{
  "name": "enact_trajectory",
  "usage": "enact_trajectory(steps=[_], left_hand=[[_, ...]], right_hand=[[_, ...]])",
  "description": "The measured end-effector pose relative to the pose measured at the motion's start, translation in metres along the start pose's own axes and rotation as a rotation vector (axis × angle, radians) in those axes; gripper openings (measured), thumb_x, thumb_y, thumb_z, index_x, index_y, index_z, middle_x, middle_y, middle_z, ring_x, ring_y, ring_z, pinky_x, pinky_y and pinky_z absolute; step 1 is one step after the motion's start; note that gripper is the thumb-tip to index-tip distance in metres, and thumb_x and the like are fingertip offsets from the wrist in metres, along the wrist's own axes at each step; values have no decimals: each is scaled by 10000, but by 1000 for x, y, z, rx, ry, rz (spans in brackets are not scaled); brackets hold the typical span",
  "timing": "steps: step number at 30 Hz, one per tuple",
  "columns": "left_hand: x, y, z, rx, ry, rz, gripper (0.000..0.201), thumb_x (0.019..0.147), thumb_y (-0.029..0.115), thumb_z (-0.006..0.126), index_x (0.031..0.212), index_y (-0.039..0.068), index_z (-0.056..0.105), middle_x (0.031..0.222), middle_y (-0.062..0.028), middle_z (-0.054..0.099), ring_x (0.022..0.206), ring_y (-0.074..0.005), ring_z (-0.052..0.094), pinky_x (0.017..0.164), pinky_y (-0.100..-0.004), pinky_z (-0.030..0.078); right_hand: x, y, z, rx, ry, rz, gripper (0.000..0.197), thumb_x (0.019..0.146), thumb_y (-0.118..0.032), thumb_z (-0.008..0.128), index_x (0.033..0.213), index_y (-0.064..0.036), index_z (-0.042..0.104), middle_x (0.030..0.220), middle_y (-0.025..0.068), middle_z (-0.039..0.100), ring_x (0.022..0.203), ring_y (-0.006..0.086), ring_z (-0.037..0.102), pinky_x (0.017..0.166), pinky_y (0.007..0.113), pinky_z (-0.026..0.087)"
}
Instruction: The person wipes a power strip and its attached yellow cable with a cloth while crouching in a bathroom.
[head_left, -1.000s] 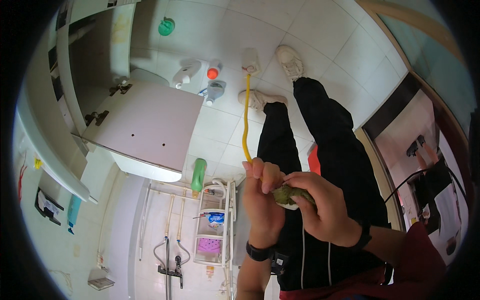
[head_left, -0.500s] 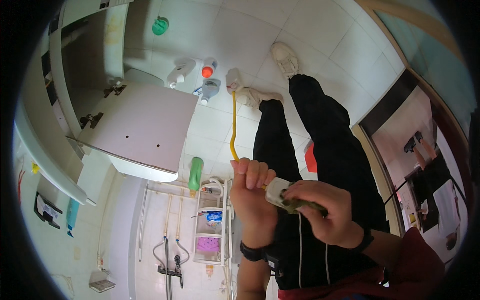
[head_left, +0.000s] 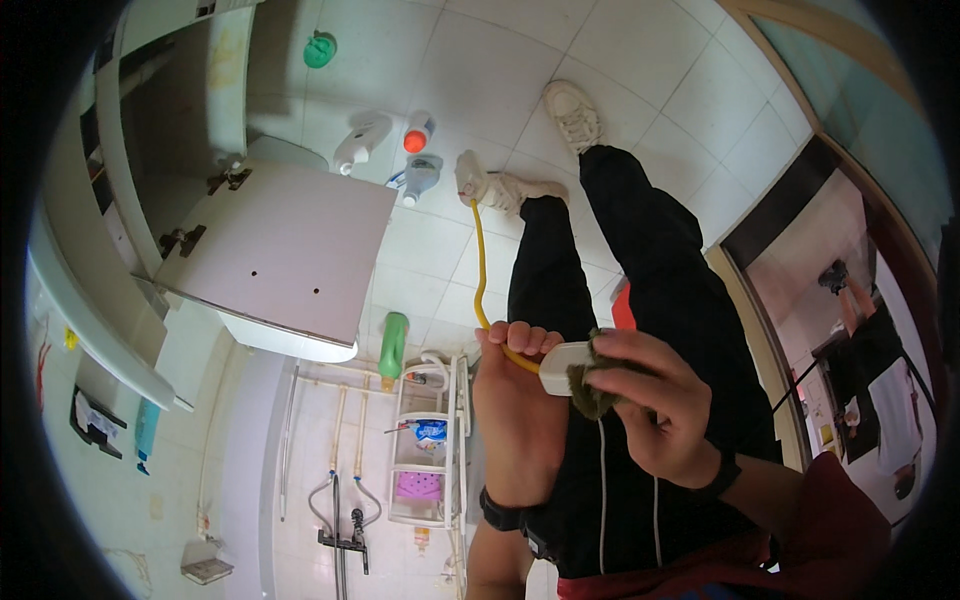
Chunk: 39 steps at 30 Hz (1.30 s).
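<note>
My left hand (head_left: 520, 415) has its fingers curled round a yellow cord (head_left: 481, 265). From the hand the cord hangs down to a white block (head_left: 468, 178) near my left shoe on the floor. At the cord's upper end, just right of my left fingers, is a white blocky end piece (head_left: 563, 368). My right hand (head_left: 660, 405) grips a dark green cloth (head_left: 592, 390) between thumb and fingers, pressed against that end piece. The cloth and fingers hide its right end.
An open cabinet door (head_left: 285, 255) juts out on the left. Several bottles, including a clear one (head_left: 422, 180), stand on the tiled floor (head_left: 500, 60). A green bottle (head_left: 392, 345) is by a white shelf rack (head_left: 430, 467). A mirror (head_left: 830, 300) stands at right.
Both hands have shifted slightly right. The white end piece has turned nearly level, and the cloth has moved up round its right end. My right fingers are more spread.
</note>
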<state>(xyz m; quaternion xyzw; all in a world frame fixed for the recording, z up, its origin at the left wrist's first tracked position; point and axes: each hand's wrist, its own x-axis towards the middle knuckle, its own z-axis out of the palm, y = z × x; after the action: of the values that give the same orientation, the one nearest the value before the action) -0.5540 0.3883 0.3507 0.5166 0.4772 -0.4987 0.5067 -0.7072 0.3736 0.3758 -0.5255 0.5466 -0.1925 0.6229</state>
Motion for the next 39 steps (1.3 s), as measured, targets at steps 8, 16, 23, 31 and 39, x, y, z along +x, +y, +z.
enact_trajectory(steps=[8,16,23,31,39], left_hand=[[-28,-14,8,207,68,-8,329,1130,377,343,984,131,505,1053,-27,653,1070,-200,602,998,-358,442],[-39,-9,-23,439,-159,152,212,1089,334,498,1091,122,500,1291,-187,663,1293,-272,563,1119,-453,411],[-36,-11,-35,536,-233,288,264,962,-6,655,1124,80,465,1309,-292,633,1202,-264,636,1100,-405,441],[-41,-19,-41,785,-126,441,311,934,-30,692,1100,61,444,1232,-287,678,1096,-216,676,1007,-335,512],[-42,-19,-39,698,-192,569,269,952,-18,677,1086,60,457,1115,-217,707,1085,-260,698,966,-325,540]], right_hand=[[23,0,-7,86,133,143,250,914,67,608,1148,37,694,1240,198,671,1061,273,716,876,315,592],[30,7,-9,122,77,198,244,899,59,649,1139,41,691,1125,177,727,978,252,742,833,300,588],[30,8,-9,198,19,249,212,881,60,674,1087,31,711,1106,152,712,950,236,734,812,302,584],[25,-20,2,-326,-87,-144,285,834,-47,733,1119,-30,722,1065,114,645,1027,285,684,837,381,611],[33,-11,-7,-417,-27,-199,240,796,-8,683,1026,-62,726,962,95,677,920,290,697,719,346,593]])
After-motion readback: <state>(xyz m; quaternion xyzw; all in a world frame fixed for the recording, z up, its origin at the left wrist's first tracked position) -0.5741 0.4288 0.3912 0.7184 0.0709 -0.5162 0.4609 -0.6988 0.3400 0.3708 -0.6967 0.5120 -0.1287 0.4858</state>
